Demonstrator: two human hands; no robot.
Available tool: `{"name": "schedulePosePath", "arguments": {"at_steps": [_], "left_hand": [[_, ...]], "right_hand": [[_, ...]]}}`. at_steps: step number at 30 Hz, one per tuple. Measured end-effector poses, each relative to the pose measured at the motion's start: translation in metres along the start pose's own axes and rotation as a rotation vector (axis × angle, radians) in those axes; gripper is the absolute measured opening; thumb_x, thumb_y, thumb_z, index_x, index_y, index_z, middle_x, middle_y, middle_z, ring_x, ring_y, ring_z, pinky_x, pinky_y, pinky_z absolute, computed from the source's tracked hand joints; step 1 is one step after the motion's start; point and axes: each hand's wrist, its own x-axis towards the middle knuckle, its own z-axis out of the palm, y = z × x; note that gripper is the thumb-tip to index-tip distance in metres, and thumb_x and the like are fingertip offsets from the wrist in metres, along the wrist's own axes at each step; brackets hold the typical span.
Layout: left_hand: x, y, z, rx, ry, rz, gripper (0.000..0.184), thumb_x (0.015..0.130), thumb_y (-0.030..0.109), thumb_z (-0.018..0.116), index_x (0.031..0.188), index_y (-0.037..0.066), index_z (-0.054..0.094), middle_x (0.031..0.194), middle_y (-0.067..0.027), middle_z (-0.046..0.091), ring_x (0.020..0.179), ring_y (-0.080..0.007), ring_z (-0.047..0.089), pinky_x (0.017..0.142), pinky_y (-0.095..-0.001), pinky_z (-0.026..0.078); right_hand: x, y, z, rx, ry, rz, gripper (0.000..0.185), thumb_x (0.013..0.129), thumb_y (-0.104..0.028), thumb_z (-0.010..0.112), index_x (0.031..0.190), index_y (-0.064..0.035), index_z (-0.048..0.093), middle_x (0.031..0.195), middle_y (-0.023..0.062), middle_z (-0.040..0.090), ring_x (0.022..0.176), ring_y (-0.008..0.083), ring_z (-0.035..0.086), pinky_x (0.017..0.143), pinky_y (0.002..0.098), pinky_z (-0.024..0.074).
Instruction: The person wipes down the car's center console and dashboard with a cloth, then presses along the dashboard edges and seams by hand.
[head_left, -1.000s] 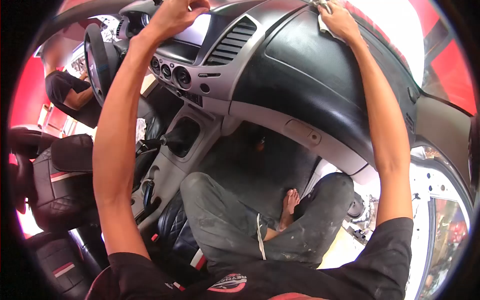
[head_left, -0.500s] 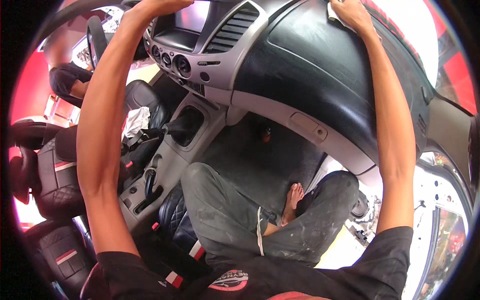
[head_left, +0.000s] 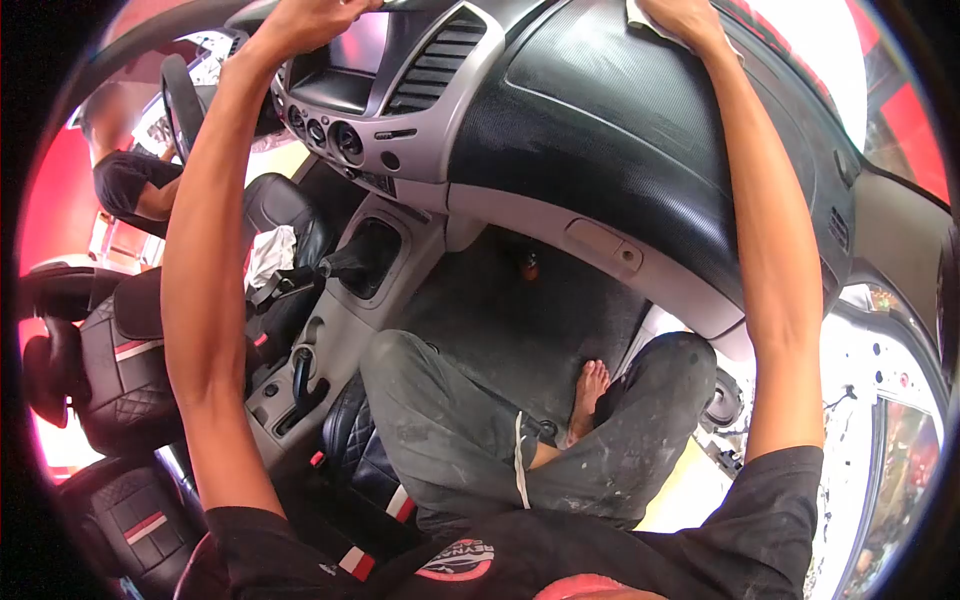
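Dashboard (head_left: 590, 130) spans the width before a seated person (head_left: 540, 460), with a slatted vent (head_left: 436, 66) beside a screen (head_left: 362, 52). The left hand (head_left: 318, 20) is at the screen's upper edge, its fingers partly curled; whether they grip anything cannot be told. The right hand (head_left: 692, 18), cut off at the top, lies over a pale cloth (head_left: 637, 14) on the dashboard's upper surface, its finger spread hidden.

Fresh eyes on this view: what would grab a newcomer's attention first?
Probably the right hand at the top edge, over a pale cloth on the black dashboard, with the left hand up by the screen. Next, the bare foot on the dark floor, and the white cloth left of the gear lever.
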Motion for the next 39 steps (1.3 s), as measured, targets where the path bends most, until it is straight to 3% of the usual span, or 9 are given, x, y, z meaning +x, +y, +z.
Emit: {"name": "schedulePosePath", "arguments": {"at_steps": [2, 7, 18, 21, 24, 30, 39], "left_hand": [[0.0, 0.001, 0.0, -0.006, 0.009, -0.001, 0.011, 0.081, 0.004, 0.072, 0.088, -0.002, 0.076, 0.081, -0.0178, 0.074, 0.075, -0.0256, 0.072, 0.07, -0.0366, 0.057], [0.001, 0.002, 0.0, -0.012, 0.014, -0.087, 0.01, 0.081, 0.005, 0.073, 0.088, -0.002, 0.077, 0.081, -0.0181, 0.074, 0.074, -0.0248, 0.072, 0.069, -0.0364, 0.057], [-0.003, 0.006, 0.001, 0.001, 0.054, -0.003, 0.008, 0.081, 0.004, 0.074, 0.085, -0.003, 0.075, 0.076, -0.0172, 0.073, 0.068, -0.0229, 0.07, 0.065, -0.0358, 0.056], [-0.004, 0.005, -0.002, -0.061, 0.035, -0.071, 0.007, 0.081, 0.004, 0.075, 0.083, -0.003, 0.075, 0.075, -0.0165, 0.072, 0.067, -0.0231, 0.07, 0.063, -0.0352, 0.056], [-0.007, 0.007, 0.002, -0.062, 0.062, 0.017, 0.007, 0.082, 0.004, 0.074, 0.084, -0.003, 0.075, 0.074, -0.016, 0.072, 0.067, -0.0222, 0.069, 0.063, -0.034, 0.055], [-0.01, 0.011, 0.003, -0.11, 0.033, -0.066, 0.01, 0.084, 0.006, 0.074, 0.086, -0.003, 0.075, 0.074, -0.0153, 0.072, 0.068, -0.0206, 0.069, 0.063, -0.0339, 0.056], [-0.014, 0.002, 0.007, -0.137, 0.08, -0.13, 0.008, 0.085, 0.006, 0.075, 0.085, -0.002, 0.074, 0.077, -0.0118, 0.072, 0.069, -0.0182, 0.068, 0.064, -0.0325, 0.055]], "right_hand": [[-0.001, 0.002, 0.002, 0.008, 0.029, -0.073, 0.039, 0.101, -0.032, 0.049, 0.124, -0.0085, 0.07, 0.128, 0.023, 0.066, 0.12, 0.0409, 0.062, 0.102, 0.0462, 0.048], [-0.002, -0.003, -0.001, 0.039, -0.016, 0.004, 0.038, 0.101, -0.032, 0.051, 0.121, -0.0061, 0.07, 0.127, 0.0241, 0.066, 0.119, 0.0415, 0.062, 0.101, 0.0471, 0.0485], [0.001, 0.001, 0.002, -0.04, 0.039, -0.036, 0.044, 0.102, -0.039, 0.05, 0.121, -0.0034, 0.069, 0.127, 0.0247, 0.066, 0.12, 0.0432, 0.061, 0.103, 0.0486, 0.0473], [-0.005, -0.01, -0.006, 0.018, -0.012, 0.105, 0.046, 0.103, -0.04, 0.05, 0.12, -0.0033, 0.07, 0.127, 0.025, 0.066, 0.12, 0.0434, 0.061, 0.103, 0.0488, 0.0471], [-0.002, -0.006, -0.003, -0.007, 0.03, 0.053, 0.044, 0.102, -0.039, 0.05, 0.12, -0.0035, 0.07, 0.126, 0.0247, 0.067, 0.119, 0.0437, 0.062, 0.102, 0.0489, 0.0477], [-0.004, -0.013, -0.009, 0.007, -0.018, 0.127, 0.042, 0.101, -0.037, 0.052, 0.119, -0.0038, 0.07, 0.124, 0.0248, 0.068, 0.117, 0.0434, 0.063, 0.101, 0.0489, 0.0483], [0.003, 0.002, 0.006, 0.012, 0.053, -0.006, 0.039, 0.098, -0.033, 0.054, 0.118, -0.0031, 0.07, 0.125, 0.0248, 0.066, 0.117, 0.0432, 0.062, 0.1, 0.0483, 0.0484]]}}
